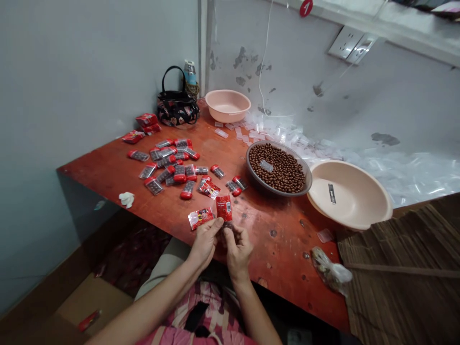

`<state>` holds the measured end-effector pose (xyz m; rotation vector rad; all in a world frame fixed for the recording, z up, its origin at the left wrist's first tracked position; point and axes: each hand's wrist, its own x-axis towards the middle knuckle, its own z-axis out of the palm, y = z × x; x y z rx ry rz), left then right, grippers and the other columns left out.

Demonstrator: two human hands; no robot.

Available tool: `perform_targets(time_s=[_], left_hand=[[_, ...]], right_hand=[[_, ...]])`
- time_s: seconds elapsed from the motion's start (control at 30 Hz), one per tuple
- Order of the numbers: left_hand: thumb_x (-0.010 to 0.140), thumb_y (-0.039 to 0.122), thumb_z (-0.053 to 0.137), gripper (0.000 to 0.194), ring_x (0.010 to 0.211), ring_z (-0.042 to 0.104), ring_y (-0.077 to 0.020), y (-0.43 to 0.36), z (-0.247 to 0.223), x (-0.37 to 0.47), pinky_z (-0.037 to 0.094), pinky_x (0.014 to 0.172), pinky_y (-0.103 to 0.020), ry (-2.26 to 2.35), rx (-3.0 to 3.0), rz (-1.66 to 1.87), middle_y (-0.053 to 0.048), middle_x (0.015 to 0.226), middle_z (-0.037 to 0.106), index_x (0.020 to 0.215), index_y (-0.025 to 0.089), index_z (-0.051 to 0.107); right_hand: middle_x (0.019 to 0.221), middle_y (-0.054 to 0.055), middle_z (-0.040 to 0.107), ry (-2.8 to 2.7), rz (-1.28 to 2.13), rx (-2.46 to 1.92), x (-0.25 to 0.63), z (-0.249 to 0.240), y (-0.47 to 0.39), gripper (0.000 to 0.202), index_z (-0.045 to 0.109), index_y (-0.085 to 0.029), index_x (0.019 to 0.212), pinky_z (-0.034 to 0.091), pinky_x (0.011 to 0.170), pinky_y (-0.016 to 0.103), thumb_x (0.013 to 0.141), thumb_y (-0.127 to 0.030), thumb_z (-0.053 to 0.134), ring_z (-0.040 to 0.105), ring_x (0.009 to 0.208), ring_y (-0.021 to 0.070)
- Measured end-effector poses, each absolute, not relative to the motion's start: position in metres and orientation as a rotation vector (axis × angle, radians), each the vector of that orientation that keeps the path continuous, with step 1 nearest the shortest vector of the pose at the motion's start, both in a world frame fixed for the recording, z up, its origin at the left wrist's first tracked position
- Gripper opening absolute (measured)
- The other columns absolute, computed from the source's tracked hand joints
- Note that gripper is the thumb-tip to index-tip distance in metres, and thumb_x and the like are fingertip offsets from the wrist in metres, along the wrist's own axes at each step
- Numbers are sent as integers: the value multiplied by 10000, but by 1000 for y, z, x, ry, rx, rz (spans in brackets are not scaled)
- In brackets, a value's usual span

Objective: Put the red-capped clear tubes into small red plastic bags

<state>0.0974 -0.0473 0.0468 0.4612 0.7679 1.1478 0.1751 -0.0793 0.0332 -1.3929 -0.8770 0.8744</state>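
Both of my hands meet above the table's near edge. Between the thumb and fingers of my left hand is a small red printed packet, standing upright with a barcode label. My right hand pinches a small box of brown balls at the packet's lower end; fingers hide most of it. A flat red packet lies just beyond my left hand, and another red packet farther off. Several filled clear boxes with red caps are spread across the table to the left.
A grey bowl of brown balls stands ahead right, beside a pale basin. A pink basin and black handbag are at the back. Clear plastic pieces pile along the wall. Corrugated cardboard covers the right side.
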Motion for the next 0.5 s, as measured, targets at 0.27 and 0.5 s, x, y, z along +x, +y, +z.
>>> perform_targets(time_s=[0.27, 0.5], left_hand=[[744, 289, 542, 184, 505, 531, -106, -58, 44, 91, 446, 503, -244, 760, 509, 1150, -20, 617, 600, 748, 119, 612], [693, 290, 593, 219, 644, 596, -155, -52, 33, 76, 469, 648, -265, 1273, 1041, 1273, -25, 738, 676, 858, 168, 667]], right_hand=[[481, -44, 529, -618, 1202, -1215, 180, 34, -72, 208, 542, -128, 773, 343, 341, 154, 731, -327, 586, 434, 346, 54], [542, -23, 572, -568, 1214, -1195, 179, 37, -73, 194, 540, -128, 746, 350, 331, 143, 716, -308, 606, 463, 355, 49]])
